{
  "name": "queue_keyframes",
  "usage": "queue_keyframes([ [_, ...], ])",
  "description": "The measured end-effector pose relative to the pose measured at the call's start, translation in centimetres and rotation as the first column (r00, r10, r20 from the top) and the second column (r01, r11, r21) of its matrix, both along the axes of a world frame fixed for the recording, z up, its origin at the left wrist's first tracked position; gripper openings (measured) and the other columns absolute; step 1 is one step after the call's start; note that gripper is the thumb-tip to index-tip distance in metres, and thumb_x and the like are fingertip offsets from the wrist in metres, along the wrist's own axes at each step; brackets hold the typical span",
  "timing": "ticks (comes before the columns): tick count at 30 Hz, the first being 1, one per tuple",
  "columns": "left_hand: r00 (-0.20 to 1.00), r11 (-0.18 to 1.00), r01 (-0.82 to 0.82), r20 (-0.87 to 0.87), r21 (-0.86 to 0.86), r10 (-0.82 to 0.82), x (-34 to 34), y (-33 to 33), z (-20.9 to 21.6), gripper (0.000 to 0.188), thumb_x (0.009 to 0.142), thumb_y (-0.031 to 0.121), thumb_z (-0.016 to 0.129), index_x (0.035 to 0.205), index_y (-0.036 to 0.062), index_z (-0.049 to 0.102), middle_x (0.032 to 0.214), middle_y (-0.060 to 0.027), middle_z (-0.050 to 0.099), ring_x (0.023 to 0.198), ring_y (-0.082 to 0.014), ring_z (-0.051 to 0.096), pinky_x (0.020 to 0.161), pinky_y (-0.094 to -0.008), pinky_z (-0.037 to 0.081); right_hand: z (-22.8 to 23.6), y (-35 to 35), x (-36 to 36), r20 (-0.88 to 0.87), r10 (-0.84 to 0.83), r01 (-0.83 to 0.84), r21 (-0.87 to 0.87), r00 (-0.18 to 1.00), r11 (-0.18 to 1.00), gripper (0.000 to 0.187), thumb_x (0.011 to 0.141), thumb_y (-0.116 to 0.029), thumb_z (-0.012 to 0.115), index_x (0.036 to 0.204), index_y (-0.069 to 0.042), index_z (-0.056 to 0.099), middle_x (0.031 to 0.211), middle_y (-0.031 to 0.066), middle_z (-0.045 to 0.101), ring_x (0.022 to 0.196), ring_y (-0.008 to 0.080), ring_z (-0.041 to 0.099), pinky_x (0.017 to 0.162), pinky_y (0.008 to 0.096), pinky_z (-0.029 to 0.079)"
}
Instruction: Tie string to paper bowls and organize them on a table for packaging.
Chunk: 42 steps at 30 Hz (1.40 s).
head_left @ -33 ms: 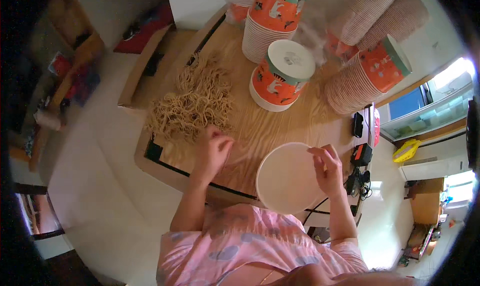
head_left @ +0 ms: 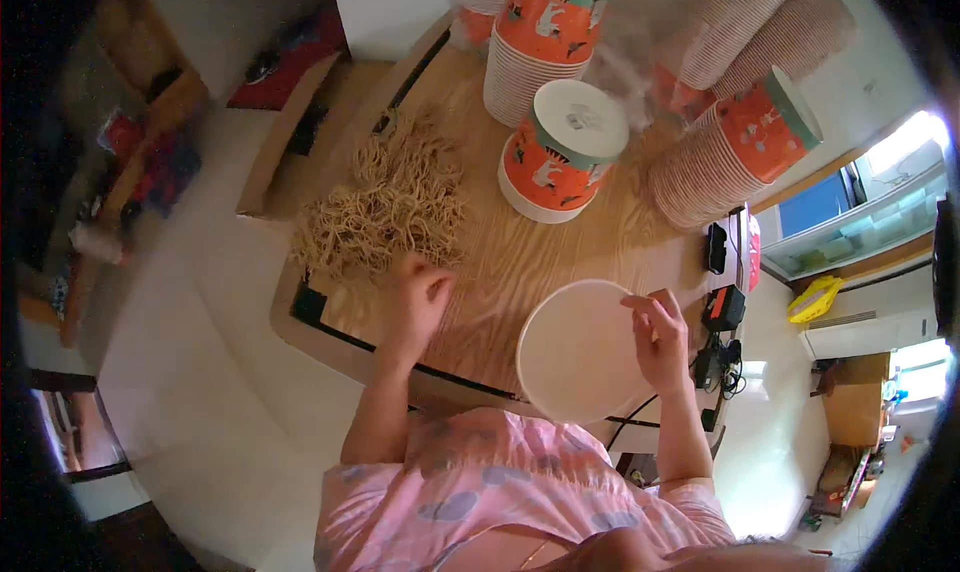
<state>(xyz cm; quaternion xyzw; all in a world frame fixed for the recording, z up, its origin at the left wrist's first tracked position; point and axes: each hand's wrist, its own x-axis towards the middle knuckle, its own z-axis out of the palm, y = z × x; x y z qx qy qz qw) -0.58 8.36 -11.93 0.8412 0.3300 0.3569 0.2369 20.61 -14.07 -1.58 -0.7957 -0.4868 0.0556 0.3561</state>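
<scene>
A white paper bucket [head_left: 578, 357] stands with its open mouth toward me at the table's near edge, its pale inside showing. My right hand [head_left: 660, 340] pinches its rim at the right between thumb and fingers. At the near side of a tangled heap of tan cords [head_left: 385, 207], my left hand [head_left: 420, 297] is closed, with fingers curled together. Whatever those fingers hold, if anything, is too small or hidden to make out. Beyond the open bucket, an orange bucket [head_left: 555, 177] with animal pictures sits upside down, its white base [head_left: 582, 117] up.
Stacks of nested buckets rise at the far middle [head_left: 540, 62] and at the right [head_left: 715, 162], with more stacks [head_left: 765, 42] behind. A black-and-orange adapter [head_left: 722, 310] and coiled cables [head_left: 720, 364] lie by the table's right edge. The wood-grain table [head_left: 490, 317] has a dark-trimmed edge.
My left hand has shifted slightly away from the bucket, toward the cord heap, and its fingers have curled more. The bucket and my right hand have moved a little to the right.
</scene>
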Motion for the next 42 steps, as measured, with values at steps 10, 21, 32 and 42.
queue_keyframes([
  [10, 0.887, 0.628, 0.34, 0.46, -0.7, 0.032, 1.0, -1.4, 5.0, 0.014, 0.084, 0.006, 0.059, 0.093, -0.0038, 0.063, 0.09, -0.0114, 0.066, 0.078, -0.0145, 0.064, 0.073, -0.024, 0.051, 1.7, -5.9, -5.2, -0.41, -0.15, 0.045, -0.255, 0.9, 0.966, 0.016, 0.084, -0.004, 0.054, 0.097, -0.002, 0.062, 0.076, 0.0096, 0.06, 0.061, 0.0165, 0.061, 0.056, 0.0277, 0.049],
  [21, 0.619, 0.701, 0.559, 0.785, -0.443, 0.003, 3.8, -3.7, 13.6, 0.009, 0.081, -0.003, 0.059, 0.09, -0.0019, 0.06, 0.084, -0.0093, 0.063, 0.081, -0.0217, 0.064, 0.079, -0.0307, 0.05, 1.8, -0.9, -0.3, -0.342, 0.109, -0.071, 0.12, 0.933, 0.99, 0.009, 0.078, -0.006, 0.063, 0.087, -0.002, 0.065, 0.078, 0.0104, 0.063, 0.069, 0.019, 0.058, 0.064, 0.0294, 0.046],
  [32, 0.563, 0.605, 0.697, 0.816, -0.384, -0.131, -0.2, -3.8, 16.9, 0.016, 0.083, -0.002, 0.051, 0.099, -0.0012, 0.055, 0.074, -0.0088, 0.057, 0.059, -0.014, 0.053, 0.055, -0.0256, 0.045, 0.0, 4.8, 0.9, -0.132, 0.292, -0.309, -0.133, 0.947, 0.942, 0.033, 0.075, -0.005, 0.058, 0.107, -0.008, 0.05, 0.062, 0.0073, 0.05, 0.054, 0.0208, 0.051, 0.054, 0.0332, 0.043],
  [42, 0.788, 0.454, 0.616, 0.52, -0.644, -0.331, 2.0, -7.1, 12.8, 0.022, 0.084, -0.001, 0.051, 0.106, 0.0024, 0.049, 0.079, 0.0004, 0.051, 0.072, -0.0051, 0.051, 0.065, -0.0183, 0.043, -0.4, -3.5, -6.2, -0.536, -0.041, 0.019, -0.047, 0.843, 0.999, 0.036, 0.079, -0.011, 0.065, 0.112, -0.007, 0.05, 0.058, 0.0035, 0.046, 0.049, 0.0133, 0.044, 0.047, 0.0277, 0.039],
])
